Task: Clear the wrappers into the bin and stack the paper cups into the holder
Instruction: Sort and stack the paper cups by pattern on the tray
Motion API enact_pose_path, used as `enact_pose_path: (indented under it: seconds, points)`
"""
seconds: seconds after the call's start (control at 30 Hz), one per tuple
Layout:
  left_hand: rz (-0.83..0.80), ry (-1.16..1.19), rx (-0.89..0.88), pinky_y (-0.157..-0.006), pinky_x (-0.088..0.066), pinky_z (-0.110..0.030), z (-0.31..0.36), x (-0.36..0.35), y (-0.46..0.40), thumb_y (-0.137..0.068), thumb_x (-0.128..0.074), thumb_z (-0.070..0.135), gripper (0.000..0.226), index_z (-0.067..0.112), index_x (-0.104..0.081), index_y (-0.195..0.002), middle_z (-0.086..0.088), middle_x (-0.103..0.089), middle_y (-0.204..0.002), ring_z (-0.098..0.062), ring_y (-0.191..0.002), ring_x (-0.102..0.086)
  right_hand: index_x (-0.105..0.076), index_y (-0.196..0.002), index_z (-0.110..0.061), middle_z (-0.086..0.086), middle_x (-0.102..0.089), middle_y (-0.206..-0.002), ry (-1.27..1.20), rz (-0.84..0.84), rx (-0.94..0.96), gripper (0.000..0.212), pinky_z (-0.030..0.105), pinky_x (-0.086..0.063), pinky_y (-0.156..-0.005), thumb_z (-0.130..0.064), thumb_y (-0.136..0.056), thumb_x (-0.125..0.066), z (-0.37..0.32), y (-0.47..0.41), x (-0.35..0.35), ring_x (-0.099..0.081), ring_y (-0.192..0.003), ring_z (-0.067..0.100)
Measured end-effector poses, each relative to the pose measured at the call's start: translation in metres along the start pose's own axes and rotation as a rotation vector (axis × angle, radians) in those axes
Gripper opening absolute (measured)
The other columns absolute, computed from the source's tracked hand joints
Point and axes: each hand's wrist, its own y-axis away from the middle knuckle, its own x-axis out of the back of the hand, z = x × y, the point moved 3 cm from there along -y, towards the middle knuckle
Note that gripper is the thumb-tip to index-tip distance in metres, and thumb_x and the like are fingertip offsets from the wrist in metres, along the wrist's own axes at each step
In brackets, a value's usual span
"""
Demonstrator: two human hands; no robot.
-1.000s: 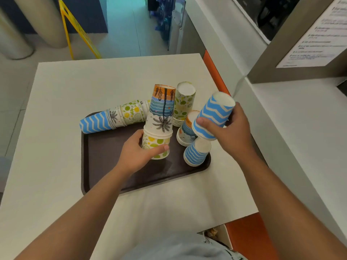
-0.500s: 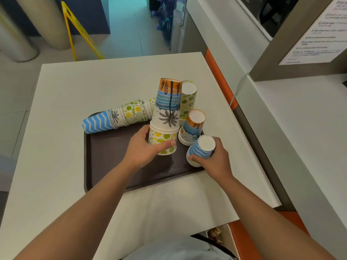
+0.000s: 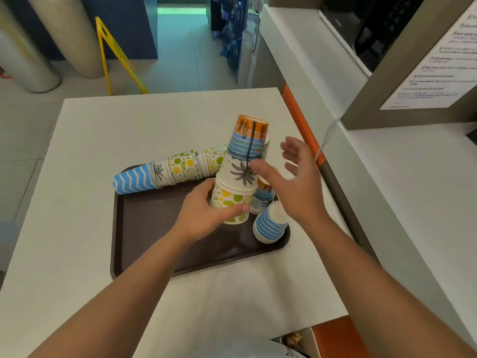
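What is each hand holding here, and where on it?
The left hand holds the upright stack of cups by its bottom cup, thumb across the front. The right hand is open above the tray, holding nothing.

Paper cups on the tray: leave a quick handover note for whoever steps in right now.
Left hand: gripping the base of the upright cup stack.
Right hand: open, empty, beside the stack top.
Blue-striped cup stands inverted at the tray corner; a lying cup stack rests on the far rim.
Left: merge the stacks and loose cups. No holder, bin or wrappers in view.
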Motion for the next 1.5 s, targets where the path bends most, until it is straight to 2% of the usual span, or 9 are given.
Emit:
enact_pose_path:
  seconds: [0.13, 0.23, 0.37, 0.5, 0.7, 0.97, 1.17, 1.33, 1.5]
  points:
    - [-0.064, -0.018, -0.053, -0.09, -0.056, -0.033, 0.014, -0.013, -0.001, -0.05, -0.09, 0.051, 0.062, 0.043, -0.061, -0.105, 0.018, -0.071, -0.105, 0.001, -0.097, -0.067, -0.062, -0.115, -0.026, -0.012, -0.071, -0.105, 0.003, -0.196, -0.105, 0.068, 0.034, -0.057, -0.088, -0.057, -0.058, -0.084, -0.018, -0.031, -0.013, -0.069, -0.092, 0.001]
    - [-0.061, -0.025, -0.075, -0.091, -0.056, -0.034, 0.02, -0.015, -0.004, -0.052, -0.09, 0.05, 0.06, 0.044, -0.06, -0.103, 0.018, -0.071, -0.106, 0.002, -0.097, -0.067, -0.07, -0.103, -0.025, -0.009, -0.075, -0.096, -0.04, -0.171, -0.103, 0.048, 0.037, -0.059, -0.086, -0.046, -0.063, -0.086, -0.014, -0.04, -0.01, -0.072, -0.087, 0.005]
    - [-0.045, -0.071, -0.097, -0.091, -0.055, -0.033, 0.021, -0.014, -0.008, -0.047, -0.087, 0.058, 0.059, 0.05, -0.058, -0.098, 0.021, -0.069, -0.105, 0.005, -0.098, -0.065, -0.07, -0.101, -0.027, -0.008, -0.075, -0.098, -0.063, -0.135, -0.092, 0.052, 0.039, -0.058, -0.086, -0.053, -0.058, -0.085, -0.015, -0.048, -0.007, -0.072, -0.09, 0.007]
    - [-0.018, -0.132, -0.077, -0.09, -0.055, -0.032, 0.012, -0.012, -0.012, -0.045, -0.085, 0.063, 0.07, 0.043, -0.057, -0.107, 0.021, -0.066, -0.107, 0.005, -0.099, -0.063, -0.067, -0.092, -0.031, -0.01, -0.074, -0.095, -0.122, -0.072, -0.072, 0.033, 0.027, -0.058, -0.079, -0.038, -0.066, -0.086, -0.029, -0.059, 0.006, -0.072, -0.086, 0.004]
    - [0.056, -0.1, 0.002, -0.091, -0.055, -0.035, -0.005, -0.002, -0.015, -0.046, -0.084, 0.062, 0.073, 0.041, -0.055, -0.109, 0.019, -0.065, -0.109, 0.0, -0.1, -0.063, -0.068, -0.101, -0.021, -0.009, -0.074, -0.095, -0.165, 0.052, -0.033, 0.039, 0.018, -0.056, -0.072, -0.036, -0.069, -0.085, -0.032, -0.074, 0.035, -0.072, -0.084, 0.002]
    - [0.322, 0.021, -0.123, -0.084, -0.051, -0.025, 0.034, 0.013, -0.057, -0.066, -0.087, 0.042, 0.063, 0.027, -0.052, -0.117, 0.017, -0.064, -0.11, 0.002, -0.101, -0.061, -0.061, -0.114, -0.019, -0.008, -0.071, -0.107, -0.023, 0.011, -0.079, 0.069, 0.034, -0.057, -0.09, -0.04, -0.056, -0.092, 0.047, -0.053, 0.018, -0.068, -0.098, 0.004]
    - [0.208, -0.019, -0.21, -0.083, -0.049, -0.02, 0.07, -0.009, -0.108, -0.065, -0.09, 0.031, 0.074, 0.034, -0.039, -0.118, 0.026, -0.056, -0.106, 0.012, -0.097, -0.055, -0.055, -0.111, -0.02, -0.011, -0.064, -0.103, 0.139, -0.1, -0.14, 0.069, 0.006, -0.044, -0.071, -0.03, -0.054, -0.094, 0.081, -0.041, -0.002, -0.061, -0.098, 0.009]
    - [0.061, -0.109, -0.146, -0.092, -0.054, -0.04, 0.053, -0.033, -0.129, -0.056, -0.093, 0.036, 0.083, 0.023, -0.046, -0.123, 0.01, -0.063, -0.115, -0.009, -0.105, -0.062, -0.049, -0.117, -0.028, -0.014, -0.058, -0.111, 0.141, -0.124, -0.106, 0.077, 0.004, -0.039, -0.079, -0.026, -0.055, -0.094, 0.084, -0.036, -0.01, -0.055, -0.104, 0.005]
    - [0.033, -0.083, -0.129, -0.103, -0.047, -0.039, 0.042, -0.036, -0.13, -0.05, -0.09, 0.048, 0.1, 0.023, -0.042, -0.134, 0.006, -0.058, -0.13, -0.01, -0.119, -0.056, -0.042, -0.115, -0.038, -0.018, -0.053, -0.112, 0.171, -0.081, -0.031, 0.071, -0.001, -0.035, -0.079, -0.029, -0.063, -0.09, 0.073, -0.033, -0.013, -0.05, -0.101, -0.003]
